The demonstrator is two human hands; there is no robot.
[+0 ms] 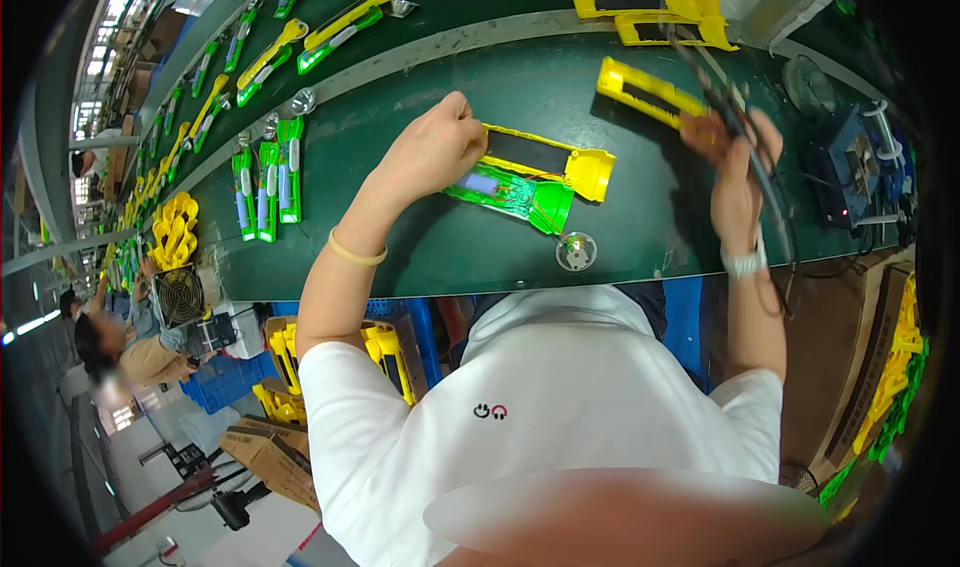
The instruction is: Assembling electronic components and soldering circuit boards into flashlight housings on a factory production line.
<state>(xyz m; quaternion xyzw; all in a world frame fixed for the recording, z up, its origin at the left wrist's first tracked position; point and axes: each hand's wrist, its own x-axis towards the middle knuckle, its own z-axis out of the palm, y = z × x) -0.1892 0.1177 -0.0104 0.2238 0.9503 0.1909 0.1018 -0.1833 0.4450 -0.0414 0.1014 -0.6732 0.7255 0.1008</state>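
Observation:
My left hand is closed, its curled fingers at the left end of a yellow casing half. What its fingertips grip is hidden. Against that casing lies an open green lamp housing with a purple cell and a circuit board inside. Wires run from it to a round silver reflector near the table edge. My right hand is raised, smeared by motion, and closed around a dark corded tool that looks like a soldering iron. Another yellow casing half is beside its fingers; whether they touch is unclear.
Several green housings stand at left on the green table. Beyond a grey rail, more yellow and green lamps lie in rows. Yellow frames are stacked at the back. A blue machine with a spool stands right.

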